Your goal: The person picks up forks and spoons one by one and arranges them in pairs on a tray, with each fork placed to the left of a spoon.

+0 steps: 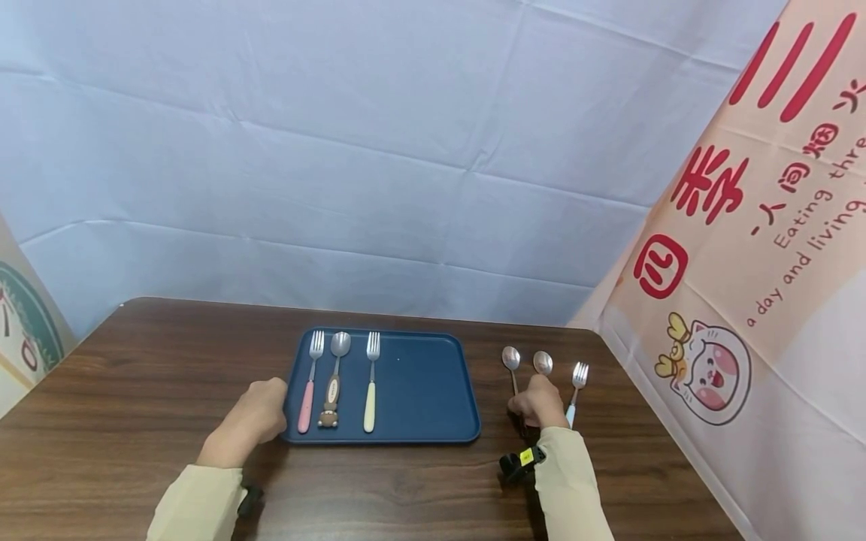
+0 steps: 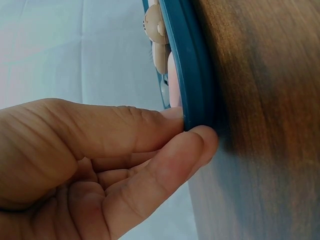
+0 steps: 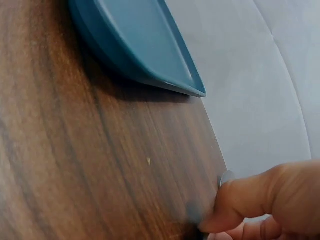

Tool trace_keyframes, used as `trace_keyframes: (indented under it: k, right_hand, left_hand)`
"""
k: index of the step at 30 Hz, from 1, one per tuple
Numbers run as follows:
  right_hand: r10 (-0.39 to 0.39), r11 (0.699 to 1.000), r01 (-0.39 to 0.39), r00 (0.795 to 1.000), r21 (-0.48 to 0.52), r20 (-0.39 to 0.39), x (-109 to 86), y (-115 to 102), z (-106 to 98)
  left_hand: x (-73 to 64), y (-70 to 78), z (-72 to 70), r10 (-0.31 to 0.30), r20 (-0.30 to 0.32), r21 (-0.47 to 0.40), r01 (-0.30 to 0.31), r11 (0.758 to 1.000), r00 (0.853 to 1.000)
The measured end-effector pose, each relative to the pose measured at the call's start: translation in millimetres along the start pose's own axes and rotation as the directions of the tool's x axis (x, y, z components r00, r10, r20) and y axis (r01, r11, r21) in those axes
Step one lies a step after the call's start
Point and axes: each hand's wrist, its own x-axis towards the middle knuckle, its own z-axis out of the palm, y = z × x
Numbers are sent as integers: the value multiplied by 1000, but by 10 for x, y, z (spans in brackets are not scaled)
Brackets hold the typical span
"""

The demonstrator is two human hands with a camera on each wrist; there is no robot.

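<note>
A dark blue tray (image 1: 419, 391) carries a pink-handled fork (image 1: 307, 406), a spoon with a brown bear-shaped handle (image 1: 329, 394) and a fork with a pale yellow handle (image 1: 369, 406). My left hand (image 1: 253, 413) pinches the tray's near left corner between thumb and fingers, plain in the left wrist view (image 2: 125, 160). Right of the tray, my right hand (image 1: 540, 406) is down at the table with curled fingers, on the handle of a spoon (image 1: 510, 358). A second spoon (image 1: 543, 362) lies partly under that hand. The fingertips' contact is mostly hidden.
A fork with a light blue handle (image 1: 575, 391) lies just right of my right hand. Everything rests on a brown wooden table (image 1: 169, 353). A pale cloth (image 1: 338, 165) hangs behind it, and a printed cloth (image 1: 764, 285) borders the right edge.
</note>
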Motion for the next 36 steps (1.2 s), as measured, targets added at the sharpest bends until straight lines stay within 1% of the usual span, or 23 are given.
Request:
trace_keyframes:
  k: [7,10,16,22,29,36]
  right_hand:
    - [2,1000,-2,1000,6,4,-8,3,2]
    - [4,1000,-4,1000,19,-1,-27,-5,-15]
    - [1,997,0,1000,75,-16,-49,-75,-93]
    - [-8,997,10,999,75,-33,-70,-139,-147]
    - [0,997,0,1000,77,-8,-76,-143,-137]
    - [-2,997,3,1000,77,-13,-69,-182,-86]
  left_hand:
    - [-14,9,2,-21,-1,-15,21,1000,1000]
    - [-18,9,6,-21,-3,-17,21,1000,1000]
    - [-26,15,-3,-15,-6,-21,15,1000,1000]
    - [-30,16,-13,-16,-6,-18,16,1000,1000]
    - [-30,14,-14,-16,-2,-26,16,1000,1000]
    - [-30,19,-13,-20,-9,-30,20,999,1000]
